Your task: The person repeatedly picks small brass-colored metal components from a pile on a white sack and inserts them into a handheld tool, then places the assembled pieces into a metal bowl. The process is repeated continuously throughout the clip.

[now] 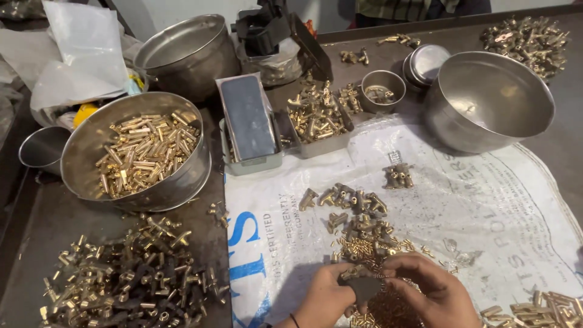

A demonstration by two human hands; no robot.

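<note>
At the far left of the dark surface lies a heap of T-shaped brass fittings, and above it stands a steel bowl filled with straight brass tubes. A small steel cup sits just beside that bowl, with crumpled clear plastic bags behind it. Further back, a second, empty steel bowl tilts toward me. A dark phone rests across a pale plastic tray, and beside it another tray holds more brass parts.

A white printed sack is spread flat over the middle and right of the surface. On it, near the centre, a loose scatter of brass fittings trails down toward the person's hands. The left hand and right hand come together at the bottom edge, fingertips meeting. Both pinch a small dark piece between them, with a brass part at its top edge; I cannot tell exactly what the dark piece is. Directly under the hands lies a mound of tiny brass pins, touching the scatter above.

To the right, a small cluster of fittings sits apart on the sack. Beyond it stands a large empty steel bowl, a little steel cup and a lid near it. Brass tubes lie at the lower right corner.
</note>
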